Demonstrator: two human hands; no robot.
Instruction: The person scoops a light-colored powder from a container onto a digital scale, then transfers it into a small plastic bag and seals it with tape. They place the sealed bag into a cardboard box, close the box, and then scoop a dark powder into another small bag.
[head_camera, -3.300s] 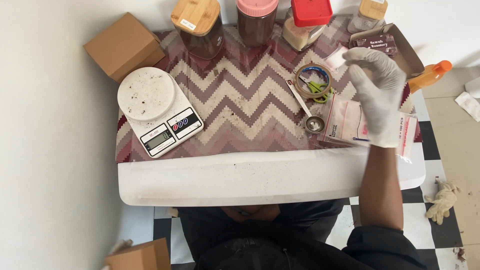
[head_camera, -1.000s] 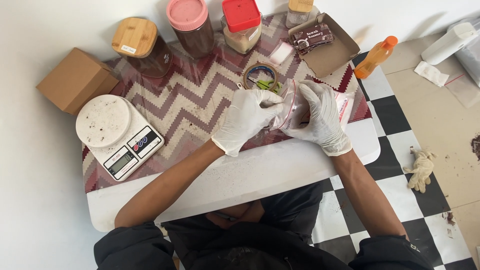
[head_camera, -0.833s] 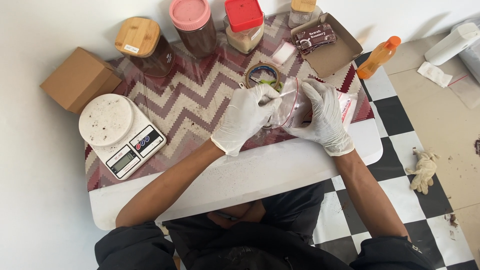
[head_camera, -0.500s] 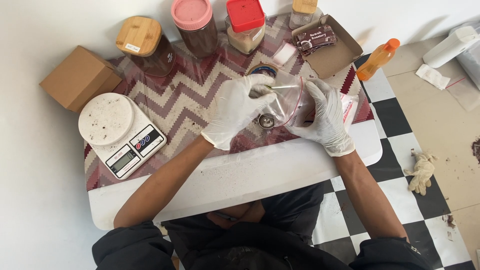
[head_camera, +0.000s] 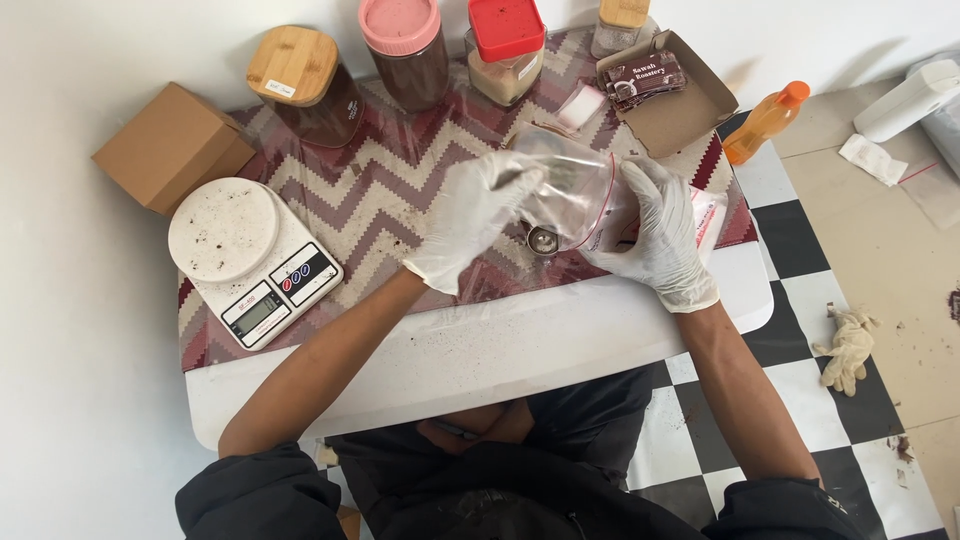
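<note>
- The left hand (head_camera: 478, 215), in a white glove, is pinched on the left edge of the clear plastic bag (head_camera: 572, 190), fingers together on the film.
- The right hand (head_camera: 655, 235), also gloved, clamps the bag's right side, where a red zip strip runs along the edge.
- The bag hangs between the two hands, just above the counter (head_camera: 520, 345); its long axis runs roughly from one hand to the other, tilted slightly up to the left.
- Both hands touch the bag, so neither is nearer; whether its mouth is parted I cannot tell.
- A small metal scoop (head_camera: 543, 238) lies on the patterned mat directly below the bag, between the hands.
- Well to the left of the left hand stands a white kitchen scale (head_camera: 250, 260).
- Beyond the hands stand the jars: a pink-lidded jar (head_camera: 402, 45) and a red-lidded jar (head_camera: 506, 50).
</note>
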